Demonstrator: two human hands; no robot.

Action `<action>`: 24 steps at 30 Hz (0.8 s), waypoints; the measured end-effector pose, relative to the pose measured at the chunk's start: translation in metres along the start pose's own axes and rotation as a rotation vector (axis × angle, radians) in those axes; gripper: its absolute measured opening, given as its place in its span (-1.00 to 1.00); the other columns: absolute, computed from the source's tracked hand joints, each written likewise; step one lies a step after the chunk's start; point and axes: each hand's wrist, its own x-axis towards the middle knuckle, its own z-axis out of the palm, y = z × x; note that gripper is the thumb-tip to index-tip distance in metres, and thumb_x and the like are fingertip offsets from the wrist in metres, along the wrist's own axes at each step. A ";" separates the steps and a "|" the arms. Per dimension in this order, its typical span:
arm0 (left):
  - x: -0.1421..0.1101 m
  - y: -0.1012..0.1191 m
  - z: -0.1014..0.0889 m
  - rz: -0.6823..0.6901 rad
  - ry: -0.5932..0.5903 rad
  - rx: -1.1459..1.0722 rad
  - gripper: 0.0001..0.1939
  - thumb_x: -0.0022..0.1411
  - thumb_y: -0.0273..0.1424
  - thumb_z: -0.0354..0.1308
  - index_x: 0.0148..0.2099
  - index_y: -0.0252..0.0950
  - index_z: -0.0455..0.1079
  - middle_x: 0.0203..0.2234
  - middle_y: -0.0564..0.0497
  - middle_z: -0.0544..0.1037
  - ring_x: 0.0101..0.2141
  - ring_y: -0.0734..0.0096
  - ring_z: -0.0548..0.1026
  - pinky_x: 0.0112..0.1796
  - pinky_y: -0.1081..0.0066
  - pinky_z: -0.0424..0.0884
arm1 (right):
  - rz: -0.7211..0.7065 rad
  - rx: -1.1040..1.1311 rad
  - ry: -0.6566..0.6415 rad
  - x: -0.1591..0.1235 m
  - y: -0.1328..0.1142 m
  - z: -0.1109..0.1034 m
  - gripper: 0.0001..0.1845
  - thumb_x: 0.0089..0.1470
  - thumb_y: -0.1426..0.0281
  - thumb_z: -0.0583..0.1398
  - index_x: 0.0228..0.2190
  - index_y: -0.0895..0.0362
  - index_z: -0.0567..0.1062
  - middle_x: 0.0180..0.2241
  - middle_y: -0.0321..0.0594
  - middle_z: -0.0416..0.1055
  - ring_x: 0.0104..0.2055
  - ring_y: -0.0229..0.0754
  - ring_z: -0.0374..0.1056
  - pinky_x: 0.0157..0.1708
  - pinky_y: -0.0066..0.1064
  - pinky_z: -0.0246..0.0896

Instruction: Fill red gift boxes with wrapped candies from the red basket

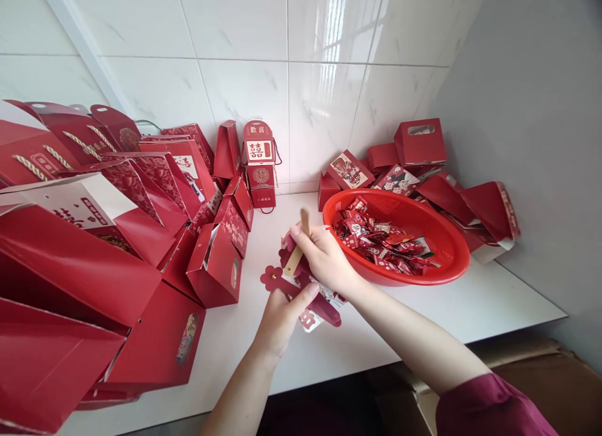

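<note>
Over the table's middle, both my hands meet on a folded maroon paper gift box (327, 309) with printed white parts. A flower-shaped tab (271, 277) with a gold stud sticks out at its left. My left hand (281, 313) holds the box from below, its thumb pressed on the maroon strip. Above it, my right hand (329, 257) is closed round the upper part, with the thumb on a gold-coloured strip (295, 260) that stands up past the fingers. The fingertips of both hands are partly hidden by the paper. Right beside my right hand stands a red plastic basket (463, 263).
Small red wrapped packets (376, 235) lie in the basket. Red gift boxes (216, 266) and bags crowd the left side, while more boxes (421, 141) are heaped behind the basket. Two small boxes (259, 154) stand stacked by the tiled wall. A cardboard box (540, 386) sits below, right.
</note>
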 end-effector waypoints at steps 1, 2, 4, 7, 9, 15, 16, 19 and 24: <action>0.001 -0.002 -0.001 -0.004 0.009 0.003 -0.52 0.11 -0.28 0.33 0.09 -0.22 0.44 -0.07 -0.11 0.57 0.02 0.04 0.48 -0.04 0.23 0.46 | -0.056 -0.145 -0.013 -0.001 -0.001 -0.002 -0.56 0.28 0.09 0.01 -0.49 0.13 0.33 -0.43 -0.25 0.33 -0.32 -0.23 0.29 -0.25 -0.38 0.20; 0.002 -0.003 -0.002 -0.016 0.019 0.005 -0.53 0.11 -0.27 0.32 0.09 -0.22 0.45 -0.07 -0.11 0.57 0.02 0.05 0.47 -0.03 0.24 0.45 | -0.105 -0.256 -0.030 -0.001 -0.002 -0.004 -0.56 0.29 0.12 0.00 -0.50 0.13 0.34 -0.41 -0.24 0.32 -0.28 -0.22 0.28 -0.20 -0.37 0.18; 0.003 -0.006 -0.005 -0.054 0.047 0.004 -0.54 0.11 -0.26 0.33 0.07 -0.23 0.47 -0.09 -0.10 0.58 0.00 0.07 0.49 -0.03 0.25 0.44 | -0.143 -0.353 -0.083 -0.002 -0.005 -0.007 -0.55 0.31 0.14 -0.03 -0.46 0.13 0.42 -0.36 -0.22 0.32 -0.24 -0.22 0.28 -0.14 -0.37 0.16; 0.004 -0.007 -0.008 -0.113 0.071 -0.011 -0.56 0.09 -0.27 0.34 0.03 -0.27 0.49 -0.15 -0.10 0.60 -0.07 0.09 0.52 -0.07 0.26 0.45 | -0.094 -0.317 -0.110 -0.002 -0.008 -0.012 -0.49 0.34 0.11 -0.10 -0.23 0.09 0.53 -0.25 -0.19 0.38 -0.18 -0.20 0.31 -0.07 -0.34 0.15; 0.003 -0.005 -0.008 -0.132 0.060 -0.024 -0.58 0.10 -0.28 0.32 0.02 -0.28 0.50 -0.19 -0.09 0.61 -0.11 0.11 0.54 -0.10 0.27 0.46 | -0.067 -0.275 -0.062 -0.003 -0.009 -0.017 -0.46 0.34 0.08 -0.14 -0.14 0.06 0.54 -0.21 -0.19 0.41 -0.13 -0.17 0.33 -0.03 -0.33 0.13; -0.001 -0.001 -0.011 -0.185 0.031 -0.043 -0.78 0.10 -0.34 0.31 -0.18 -0.31 0.54 -0.37 -0.03 0.61 -0.32 0.27 0.56 -0.23 0.36 0.47 | -0.006 -0.174 0.058 -0.005 -0.018 -0.043 -0.48 0.29 0.02 -0.05 -0.26 0.12 0.52 -0.61 -0.33 0.24 -0.52 -0.27 0.23 -0.46 -0.44 0.11; -0.002 -0.002 -0.012 -0.207 0.038 -0.035 -0.81 0.10 -0.34 0.31 -0.23 -0.32 0.54 -0.42 -0.02 0.60 -0.37 0.31 0.55 -0.26 0.37 0.46 | -0.023 -0.180 0.092 -0.007 -0.020 -0.048 -0.51 0.29 0.04 -0.03 -0.25 0.12 0.51 -0.63 -0.35 0.18 -0.56 -0.29 0.18 -0.52 -0.45 0.06; -0.001 -0.004 -0.013 -0.229 0.041 -0.025 -0.80 0.12 -0.32 0.29 -0.22 -0.33 0.53 -0.44 -0.01 0.58 -0.41 0.34 0.54 -0.26 0.37 0.46 | -0.182 -0.329 0.215 -0.016 -0.025 -0.057 -0.69 0.29 0.18 0.04 -0.21 0.09 0.47 -0.57 -0.33 0.26 -0.53 -0.27 0.22 -0.50 -0.43 0.14; 0.000 -0.005 -0.010 -0.155 0.042 -0.101 -0.73 0.13 -0.32 0.30 -0.12 -0.32 0.52 -0.30 -0.05 0.60 -0.22 0.25 0.54 -0.15 0.34 0.45 | -0.623 -0.869 -0.039 -0.041 -0.018 -0.045 -0.75 0.30 0.46 0.02 -0.07 0.15 0.44 -0.13 -0.07 0.44 -0.09 -0.09 0.37 -0.10 -0.27 0.31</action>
